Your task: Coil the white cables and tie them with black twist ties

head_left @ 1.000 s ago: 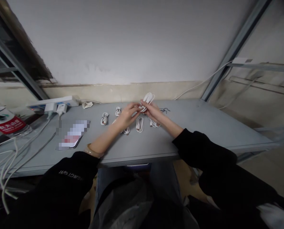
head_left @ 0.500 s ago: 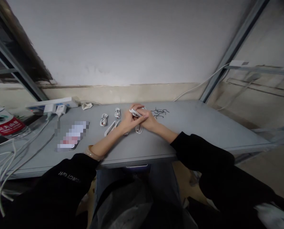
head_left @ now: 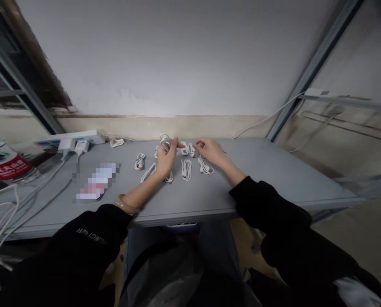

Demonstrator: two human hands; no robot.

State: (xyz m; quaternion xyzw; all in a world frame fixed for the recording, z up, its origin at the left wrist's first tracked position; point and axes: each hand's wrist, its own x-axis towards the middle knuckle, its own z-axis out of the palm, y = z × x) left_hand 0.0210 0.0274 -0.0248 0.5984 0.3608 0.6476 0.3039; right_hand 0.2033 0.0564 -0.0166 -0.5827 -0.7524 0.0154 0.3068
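Note:
My left hand (head_left: 165, 158) is shut on a coiled white cable (head_left: 165, 143), which stands up above its fingers. My right hand (head_left: 210, 150) is open, fingers reaching left and nearly touching a small white cable coil (head_left: 189, 149) on the grey table (head_left: 267, 179). Other bundled white cables with reddish ties lie below the hands, including one (head_left: 186, 169) and another (head_left: 205, 165). A loose white cable loop (head_left: 148, 172) runs beside my left wrist. Thin black wires are mostly hidden behind my right hand.
A white power strip (head_left: 69, 137) with plugs stands at the table's back left. A pixelated flat object (head_left: 96, 181) lies on the table. A bottle with a red label (head_left: 7, 164) and loose white leads (head_left: 1, 217) hang at the left edge.
My hands, together over a cable a moment ago, have moved apart. A white coil now lies where the right hand was, and the left hand holds a coil further left. The black wires are now mostly covered.

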